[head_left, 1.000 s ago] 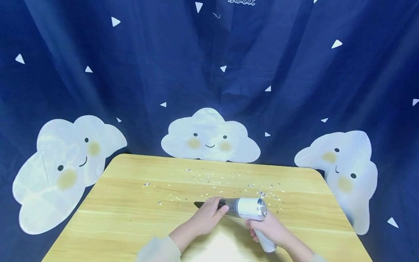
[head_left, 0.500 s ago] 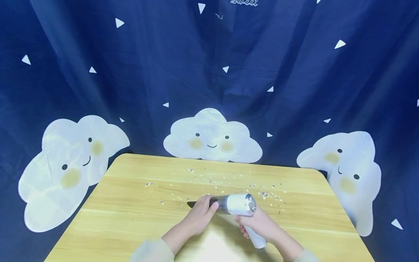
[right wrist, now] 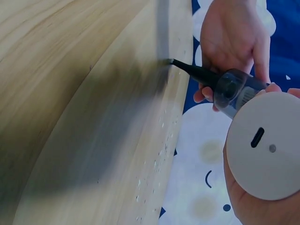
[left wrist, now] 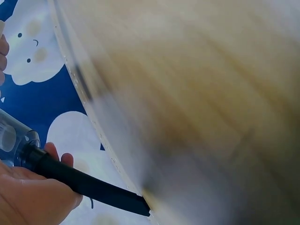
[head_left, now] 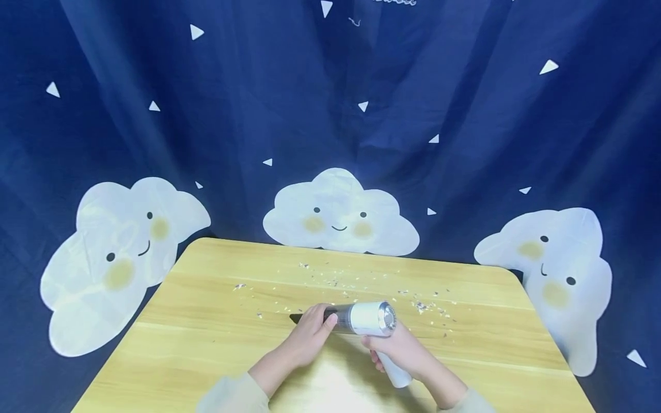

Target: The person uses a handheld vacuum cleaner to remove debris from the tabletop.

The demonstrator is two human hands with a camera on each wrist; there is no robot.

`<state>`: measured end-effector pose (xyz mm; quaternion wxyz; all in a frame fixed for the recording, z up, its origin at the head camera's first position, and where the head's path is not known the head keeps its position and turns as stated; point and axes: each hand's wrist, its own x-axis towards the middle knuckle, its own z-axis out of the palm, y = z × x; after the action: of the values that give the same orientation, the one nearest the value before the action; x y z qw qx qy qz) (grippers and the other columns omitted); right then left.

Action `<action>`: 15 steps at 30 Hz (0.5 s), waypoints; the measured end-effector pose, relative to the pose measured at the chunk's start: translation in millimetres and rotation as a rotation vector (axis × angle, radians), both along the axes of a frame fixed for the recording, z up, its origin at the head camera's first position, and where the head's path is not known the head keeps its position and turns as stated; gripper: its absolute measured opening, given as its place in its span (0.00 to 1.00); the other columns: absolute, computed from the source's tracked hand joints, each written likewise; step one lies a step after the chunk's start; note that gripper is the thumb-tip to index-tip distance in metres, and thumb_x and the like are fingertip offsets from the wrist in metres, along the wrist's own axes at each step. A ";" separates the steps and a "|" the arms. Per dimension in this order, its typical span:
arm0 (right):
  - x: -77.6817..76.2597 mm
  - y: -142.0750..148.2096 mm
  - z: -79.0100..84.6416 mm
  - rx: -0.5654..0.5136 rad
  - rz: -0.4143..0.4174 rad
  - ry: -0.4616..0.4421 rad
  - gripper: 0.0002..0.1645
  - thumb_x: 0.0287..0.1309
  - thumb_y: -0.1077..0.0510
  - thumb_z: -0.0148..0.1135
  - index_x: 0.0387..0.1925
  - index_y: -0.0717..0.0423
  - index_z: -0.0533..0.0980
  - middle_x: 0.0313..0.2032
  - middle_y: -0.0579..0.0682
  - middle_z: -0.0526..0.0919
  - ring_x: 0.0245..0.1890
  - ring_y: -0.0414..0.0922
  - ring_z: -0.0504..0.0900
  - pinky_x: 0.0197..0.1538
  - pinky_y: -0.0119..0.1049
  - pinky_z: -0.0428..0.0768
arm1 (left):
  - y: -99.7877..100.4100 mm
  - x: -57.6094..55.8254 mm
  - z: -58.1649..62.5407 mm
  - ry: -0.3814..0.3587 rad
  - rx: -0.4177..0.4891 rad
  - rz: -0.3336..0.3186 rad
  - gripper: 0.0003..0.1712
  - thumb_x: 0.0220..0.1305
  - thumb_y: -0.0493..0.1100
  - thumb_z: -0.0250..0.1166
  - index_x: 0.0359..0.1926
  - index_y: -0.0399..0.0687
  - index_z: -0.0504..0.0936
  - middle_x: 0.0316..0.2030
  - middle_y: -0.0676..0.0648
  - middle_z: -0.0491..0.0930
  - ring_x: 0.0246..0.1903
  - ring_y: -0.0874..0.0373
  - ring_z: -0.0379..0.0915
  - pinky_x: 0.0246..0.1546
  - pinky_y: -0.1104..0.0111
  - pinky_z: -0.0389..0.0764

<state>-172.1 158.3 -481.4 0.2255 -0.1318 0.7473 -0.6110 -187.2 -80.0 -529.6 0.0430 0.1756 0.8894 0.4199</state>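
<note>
A white handheld vacuum cleaner with a see-through dust cup lies sideways between both hands above the table, its silver end to the right. My right hand grips its white handle; the round base of that handle fills the right of the right wrist view. My left hand holds the front, where the black crevice nozzle joins the dust cup. The nozzle's slim tip points left, past the left fingers. Part of the nozzle is hidden by the left hand in the head view.
Small paper scraps are scattered over the far middle and right of the wooden table. Another little cluster of scraps lies farther left. Behind the table hangs a blue curtain with smiling clouds.
Both hands have shifted left together with the vacuum cleaner, keeping their holds. The head view has also turned slightly, so the curtain and table appear farther right.
</note>
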 end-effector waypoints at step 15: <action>2.9 9.9 3.9 0.046 -0.059 0.012 0.21 0.60 0.58 0.67 0.51 0.64 0.73 0.20 0.55 0.79 0.16 0.46 0.78 0.21 0.39 0.82 | 13.2 -12.7 -0.6 0.006 0.021 -0.071 0.35 0.81 0.59 0.34 0.67 0.36 0.67 0.63 0.40 0.71 0.65 0.45 0.63 0.68 0.48 0.65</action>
<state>-169.2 168.1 -477.5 0.2060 -0.1080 0.7659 -0.5994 -199.9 -66.8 -530.1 0.0536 0.2086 0.8783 0.4268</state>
